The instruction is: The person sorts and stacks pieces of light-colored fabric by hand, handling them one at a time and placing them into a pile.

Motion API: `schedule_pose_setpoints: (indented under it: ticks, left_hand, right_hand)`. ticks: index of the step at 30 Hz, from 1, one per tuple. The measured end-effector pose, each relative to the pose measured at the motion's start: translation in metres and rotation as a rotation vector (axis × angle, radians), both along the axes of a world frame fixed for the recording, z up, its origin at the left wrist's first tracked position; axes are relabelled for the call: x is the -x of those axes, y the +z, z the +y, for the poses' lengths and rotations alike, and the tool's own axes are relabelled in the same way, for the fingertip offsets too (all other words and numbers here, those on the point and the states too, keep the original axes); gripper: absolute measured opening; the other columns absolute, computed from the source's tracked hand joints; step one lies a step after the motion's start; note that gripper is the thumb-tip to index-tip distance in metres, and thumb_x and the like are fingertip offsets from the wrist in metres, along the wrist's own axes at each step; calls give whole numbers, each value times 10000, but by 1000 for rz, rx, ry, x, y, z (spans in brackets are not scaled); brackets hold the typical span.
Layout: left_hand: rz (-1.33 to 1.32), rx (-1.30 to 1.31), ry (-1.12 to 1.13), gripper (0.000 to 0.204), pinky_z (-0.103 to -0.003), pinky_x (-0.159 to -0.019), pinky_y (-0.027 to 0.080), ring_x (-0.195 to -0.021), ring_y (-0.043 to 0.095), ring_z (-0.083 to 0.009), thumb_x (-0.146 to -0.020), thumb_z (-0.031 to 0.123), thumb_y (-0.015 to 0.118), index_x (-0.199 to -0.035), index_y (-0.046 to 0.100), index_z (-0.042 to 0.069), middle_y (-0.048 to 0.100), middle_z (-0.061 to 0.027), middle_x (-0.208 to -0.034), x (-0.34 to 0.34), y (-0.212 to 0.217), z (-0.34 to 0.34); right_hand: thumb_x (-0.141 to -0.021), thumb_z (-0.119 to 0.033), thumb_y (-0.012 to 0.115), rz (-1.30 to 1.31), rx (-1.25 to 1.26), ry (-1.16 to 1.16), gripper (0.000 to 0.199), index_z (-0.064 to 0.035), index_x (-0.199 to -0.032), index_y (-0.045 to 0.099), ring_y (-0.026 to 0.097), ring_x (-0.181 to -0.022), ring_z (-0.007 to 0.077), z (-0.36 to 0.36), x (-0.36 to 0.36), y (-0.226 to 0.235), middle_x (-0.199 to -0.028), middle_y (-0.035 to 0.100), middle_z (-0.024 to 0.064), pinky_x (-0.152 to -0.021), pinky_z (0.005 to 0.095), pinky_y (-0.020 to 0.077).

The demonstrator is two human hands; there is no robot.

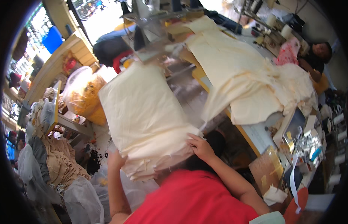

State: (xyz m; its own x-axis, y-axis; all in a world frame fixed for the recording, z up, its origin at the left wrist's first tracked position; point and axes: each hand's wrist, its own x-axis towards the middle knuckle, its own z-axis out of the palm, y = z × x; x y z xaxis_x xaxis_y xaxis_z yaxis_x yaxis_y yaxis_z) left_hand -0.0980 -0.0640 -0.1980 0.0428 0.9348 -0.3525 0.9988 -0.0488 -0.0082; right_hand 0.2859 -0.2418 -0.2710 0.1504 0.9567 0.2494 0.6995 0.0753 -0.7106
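A thick stack of cream fabric lies in front of my body, its near edge ragged with several layers showing. My left hand grips the stack's near left corner; its fingers are blurred and partly hidden by the cloth. At the near right corner, my right hand holds the edge, with fingertips on the top layer and the thumb out of sight. What bears the stack from below is hidden.
More cream cloth spreads over a table to the right, beside a sewing machine. A plastic bag of yellow material stands at left, above tan cloth heaps. Another person sits at far right.
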Motion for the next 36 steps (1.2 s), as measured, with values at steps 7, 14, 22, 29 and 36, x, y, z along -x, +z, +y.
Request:
schedule_pose_setpoints:
  ticks: [7, 14, 22, 29, 36]
  left_hand:
    - [-938, -111, -542, 507, -433, -1139, 348, -1331, 468, -404, -983, 299, 593, -1378, 520, -9, 517, -240, -1426, -231, -22, -6]
    - [-676, -85, -812, 539, -577, -1183, 194, -1400, 419, -351, -1049, 407, 399, -1463, 435, 64, 494, -133, -1483, -277, -112, -66]
    - [-958, 158, -874, 375, -525, -1040, 405, -1202, 579, -348, -1002, 321, 563, -1286, 614, 80, 653, -143, -1240, -305, -63, -41]
    - [-1450, 580, -415, 170, -249, -754, 505, -820, 633, -88, -967, 147, 660, -971, 676, -23, 665, -25, -854, -311, -59, -41]
    - [-1390, 524, -391, 195, -284, -734, 502, -789, 599, -112, -940, 152, 665, -979, 666, -39, 669, -57, -814, -283, -57, -58]
  right_hand:
    - [-737, 58, 611, -140, 23, 14, 618, -137, -1323, 634, 556, -1208, 323, -34, 5, 13, -1515, 468, 83, -975, 399, 495]
    - [-874, -49, 627, 162, 340, -369, 366, -85, -1238, 648, 667, -1023, 361, -102, 9, 43, -1257, 639, 158, -835, 408, 544]
    - [-957, -312, 621, 200, 374, -627, 352, -3, -1126, 607, 642, -965, 442, -116, -1, 55, -1035, 676, 240, -820, 490, 511]
    - [-929, -244, 653, 138, 91, -523, 262, 5, -995, 608, 606, -921, 450, -61, -24, 69, -946, 637, 236, -780, 486, 487]
    - [-905, -177, 670, 43, -16, -531, 183, -4, -889, 609, 600, -824, 419, -41, -11, 57, -847, 600, 201, -706, 473, 487]
